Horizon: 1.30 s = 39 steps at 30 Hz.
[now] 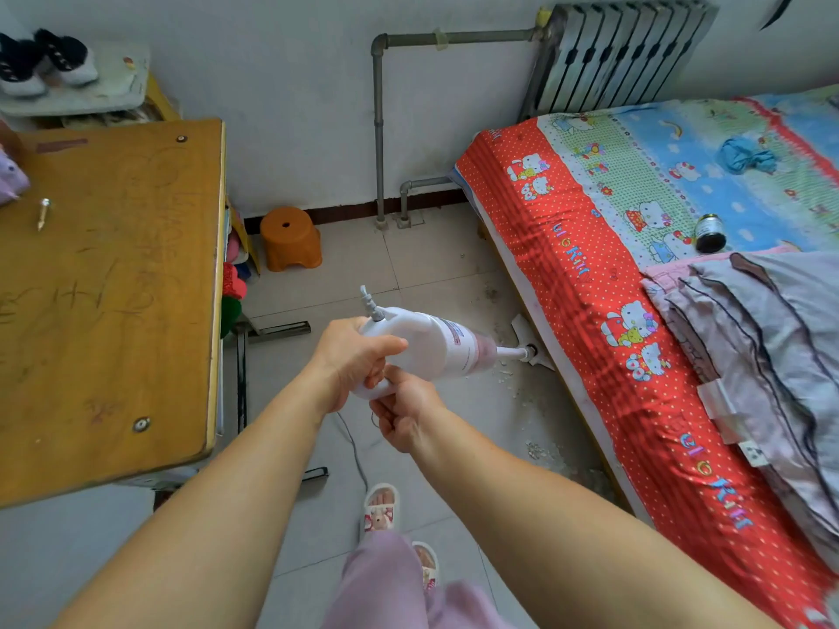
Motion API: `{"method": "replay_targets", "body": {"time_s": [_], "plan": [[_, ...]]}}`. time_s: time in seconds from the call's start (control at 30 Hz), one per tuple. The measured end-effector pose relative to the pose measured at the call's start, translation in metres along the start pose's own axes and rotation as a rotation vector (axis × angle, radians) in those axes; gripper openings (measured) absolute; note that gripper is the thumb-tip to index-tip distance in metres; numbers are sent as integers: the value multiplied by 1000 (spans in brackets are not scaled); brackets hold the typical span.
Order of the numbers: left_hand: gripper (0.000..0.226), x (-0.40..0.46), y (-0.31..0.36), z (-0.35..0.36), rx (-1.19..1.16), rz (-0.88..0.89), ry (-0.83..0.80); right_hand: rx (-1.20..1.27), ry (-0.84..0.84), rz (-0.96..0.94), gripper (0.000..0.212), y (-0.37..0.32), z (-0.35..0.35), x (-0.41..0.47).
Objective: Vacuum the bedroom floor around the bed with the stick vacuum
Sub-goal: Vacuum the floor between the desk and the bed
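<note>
A white stick vacuum (pixel 431 342) points away from me towards the bed (pixel 585 265). Its floor head (pixel 529 340) rests on the tiled floor (pixel 436 261) right at the bed's red edge. My left hand (pixel 352 360) is wrapped around the vacuum's handle from above. Just below it, my right hand (pixel 404 413) grips the lower end of the handle, where the thin grey cord (pixel 354 451) leaves it. Small white crumbs and dusty marks (pixel 535 449) lie on the floor along the bed.
A wooden desk (pixel 109 306) fills the left side, its metal legs (pixel 243 374) on the floor. An orange plastic stool (pixel 290 238) stands by the wall. Pipes (pixel 379 129) and a radiator (pixel 613 52) line the back wall. My slippered feet (pixel 381 508) stand on the tiles.
</note>
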State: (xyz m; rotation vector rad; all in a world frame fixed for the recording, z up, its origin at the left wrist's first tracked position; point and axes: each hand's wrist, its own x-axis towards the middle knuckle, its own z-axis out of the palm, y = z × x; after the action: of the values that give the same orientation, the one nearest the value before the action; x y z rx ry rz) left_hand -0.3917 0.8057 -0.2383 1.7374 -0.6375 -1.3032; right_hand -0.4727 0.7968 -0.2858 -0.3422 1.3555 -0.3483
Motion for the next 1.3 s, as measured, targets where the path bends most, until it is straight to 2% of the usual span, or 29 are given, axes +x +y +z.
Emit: {"method": "replay_targets", "body": {"time_s": [0.3,0.4,0.53,0.7,0.77,0.87,0.93,1.03,1.13,1.3], "plan": [[14,-17,-6,-25,62,-13,-46,-26,14,70,7,24,15,-19],[9,-19,-5,-37,89,-14,-64,0,18,87,28,29,25,-20],[9,-16,-6,-52,96,-23,-83,56,28,97,32,32,41,-23],[8,-9,-1,-67,111,4,-104,53,28,108,16,31,57,-20],[10,-5,2,-68,129,33,-105,64,29,93,9,27,60,-19],[10,1,7,-62,206,87,-124,109,23,56,24,19,60,-16],[15,5,9,-56,251,129,-137,154,11,44,27,13,59,-12],[17,12,11,-49,296,181,-123,188,-9,19,25,5,56,-6],[9,20,13,-42,330,207,-108,217,-11,-12,25,-1,54,1],[21,28,11,-31,334,196,-99,251,17,-15,21,-8,47,8]]}}
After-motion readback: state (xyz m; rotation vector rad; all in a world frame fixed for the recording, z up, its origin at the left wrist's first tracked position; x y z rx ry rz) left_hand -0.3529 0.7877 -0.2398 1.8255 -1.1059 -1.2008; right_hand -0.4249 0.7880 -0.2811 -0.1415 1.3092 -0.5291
